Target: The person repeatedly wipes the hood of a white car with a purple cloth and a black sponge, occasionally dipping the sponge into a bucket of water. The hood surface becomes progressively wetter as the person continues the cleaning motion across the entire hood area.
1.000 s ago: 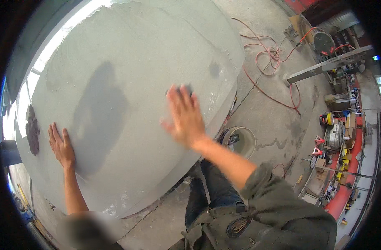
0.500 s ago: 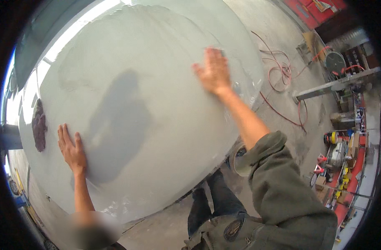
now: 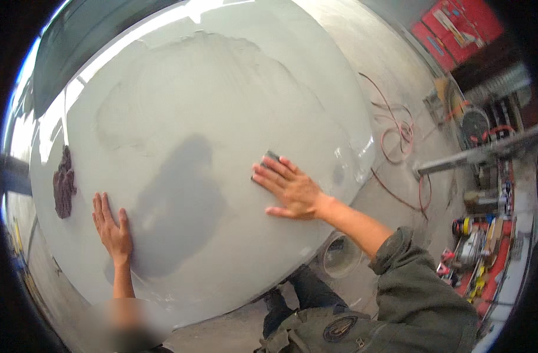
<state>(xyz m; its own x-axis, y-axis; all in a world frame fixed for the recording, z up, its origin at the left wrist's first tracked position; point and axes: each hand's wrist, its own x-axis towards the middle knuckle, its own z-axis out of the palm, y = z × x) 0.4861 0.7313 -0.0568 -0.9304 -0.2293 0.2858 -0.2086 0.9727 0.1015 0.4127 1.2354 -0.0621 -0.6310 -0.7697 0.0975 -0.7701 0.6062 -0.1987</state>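
Note:
A large grey-green car hood [image 3: 269,88] fills the middle, with wet, shiny patches and a dull smeared zone. My left hand [image 3: 113,234] lies flat on its near left part, fingers stretched, holding nothing. Right of the middle, my right hand [image 3: 292,191] presses a small dark piece, which looks like sandpaper [image 3: 271,156], against the panel. Only its edges show past the fingers; the palm hides the rest. A crumpled dark purple-brown rag [image 3: 63,185] rests on the hood at the far left, beyond my left hand.
A bucket [image 3: 342,256] stands on the floor by the hood's near right edge. Red hose [image 3: 392,147] lies coiled on the concrete to the right. Farther right are a metal beam [image 3: 477,150], a cluttered tool shelf [image 3: 483,259] and a red cabinet [image 3: 457,29].
My right hand has swept nearer to me and slightly left across the hood, the dark piece moving with it. My left hand stays flat on the panel. The view has shifted a little.

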